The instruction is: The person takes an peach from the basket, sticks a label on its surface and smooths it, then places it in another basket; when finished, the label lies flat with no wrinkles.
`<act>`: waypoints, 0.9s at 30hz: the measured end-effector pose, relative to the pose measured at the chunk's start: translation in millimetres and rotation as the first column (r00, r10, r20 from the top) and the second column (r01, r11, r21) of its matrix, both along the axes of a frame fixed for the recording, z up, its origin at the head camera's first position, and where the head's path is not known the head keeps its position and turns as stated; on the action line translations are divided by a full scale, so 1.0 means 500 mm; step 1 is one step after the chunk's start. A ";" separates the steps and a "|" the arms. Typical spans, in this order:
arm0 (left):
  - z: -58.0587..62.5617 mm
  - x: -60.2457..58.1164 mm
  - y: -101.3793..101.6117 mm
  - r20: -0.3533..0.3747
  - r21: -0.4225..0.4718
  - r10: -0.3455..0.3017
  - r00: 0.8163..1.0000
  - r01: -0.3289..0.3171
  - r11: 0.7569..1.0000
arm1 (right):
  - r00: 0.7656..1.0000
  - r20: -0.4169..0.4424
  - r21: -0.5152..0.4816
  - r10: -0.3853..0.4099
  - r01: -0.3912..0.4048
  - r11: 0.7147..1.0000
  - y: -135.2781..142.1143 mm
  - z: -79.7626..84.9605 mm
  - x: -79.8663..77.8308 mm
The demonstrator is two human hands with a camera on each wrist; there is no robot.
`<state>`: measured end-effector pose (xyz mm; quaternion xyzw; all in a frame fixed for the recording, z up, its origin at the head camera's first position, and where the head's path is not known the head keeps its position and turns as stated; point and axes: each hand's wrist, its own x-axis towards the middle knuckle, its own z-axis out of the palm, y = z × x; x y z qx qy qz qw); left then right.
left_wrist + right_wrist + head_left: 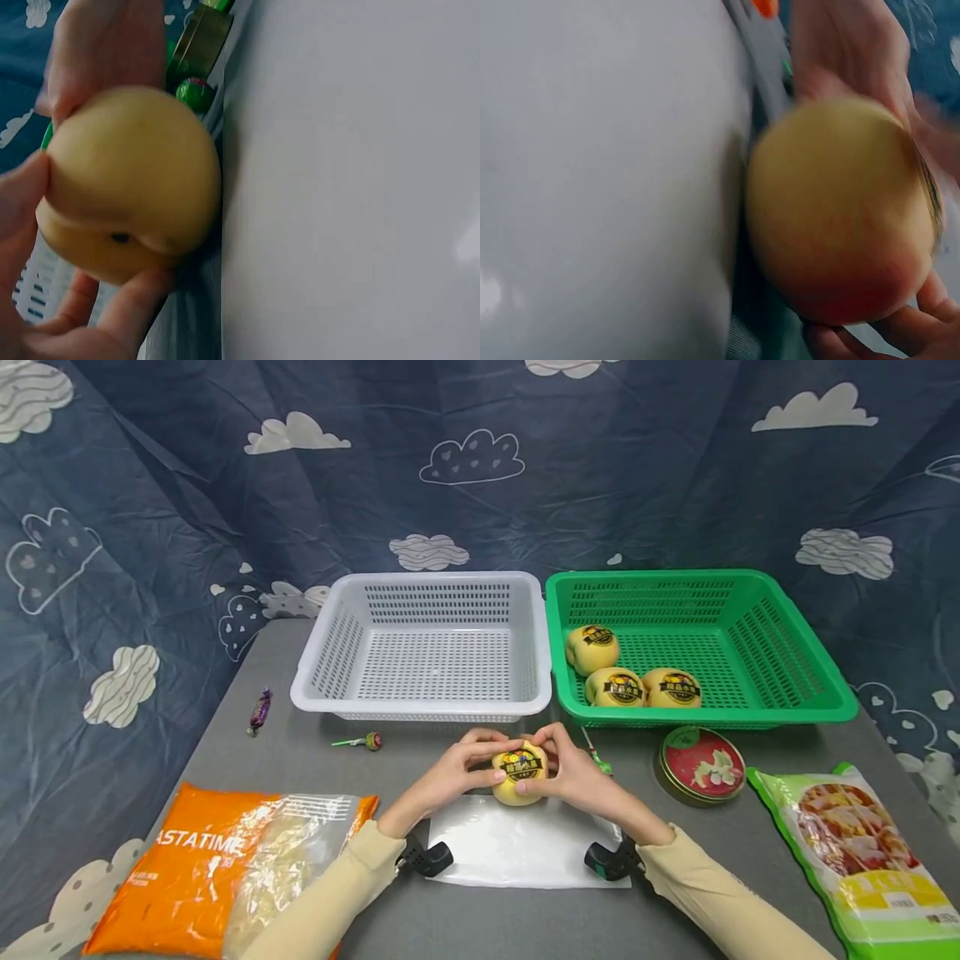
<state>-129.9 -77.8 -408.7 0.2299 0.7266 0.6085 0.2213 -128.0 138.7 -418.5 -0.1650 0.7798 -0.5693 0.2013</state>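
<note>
Between both hands is a yellow peach [519, 781] with a black sticker facing up, held just past the far edge of a shiny white sheet [525, 847]. My left hand [467, 768] grips its left side, thumb in front and fingers behind. From the right, my right hand [570, 777] holds it with thumb and fingers. A dark stem pit shows on the peach [135, 180] in the left wrist view, while a red blush covers the lower side of the peach [840, 225] in the right wrist view.
Behind stand a white basket [420, 706] and a green basket [712, 717] with three stickered peaches [592, 649]. Lollipops [372, 741] and a purple-wrapped candy [259, 712] lie about. An orange pasta bag [187, 877] is left; a round red tin [702, 764] and green food bag [862, 852] are right.
</note>
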 end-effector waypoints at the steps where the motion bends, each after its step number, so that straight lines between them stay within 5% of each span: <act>1: 0.000 0.000 -0.001 -0.004 0.003 -0.004 1.000 0.004 1.000 | 1.000 0.007 0.005 -0.007 0.007 1.000 -0.002 0.000 0.000; 9: -0.003 -0.002 -0.006 0.031 0.042 -0.039 0.999 0.037 0.998 | 0.990 0.139 -0.150 0.036 -0.015 0.989 0.017 0.002 -0.003; 17: -0.004 -0.004 -0.010 0.056 0.038 -0.052 0.997 0.050 0.998 | 0.981 0.161 -0.052 -0.105 0.114 0.992 0.002 0.002 -0.004; 21: -0.004 -0.006 -0.008 0.067 0.042 -0.060 0.996 0.057 0.997 | 0.976 0.191 -0.082 -0.102 0.119 0.990 0.011 0.002 -0.008; 27: -0.040 -0.026 -0.008 -0.018 -0.044 -0.077 0.997 0.076 0.996 | 0.970 0.219 -0.100 -0.110 0.135 0.986 0.016 0.000 -0.013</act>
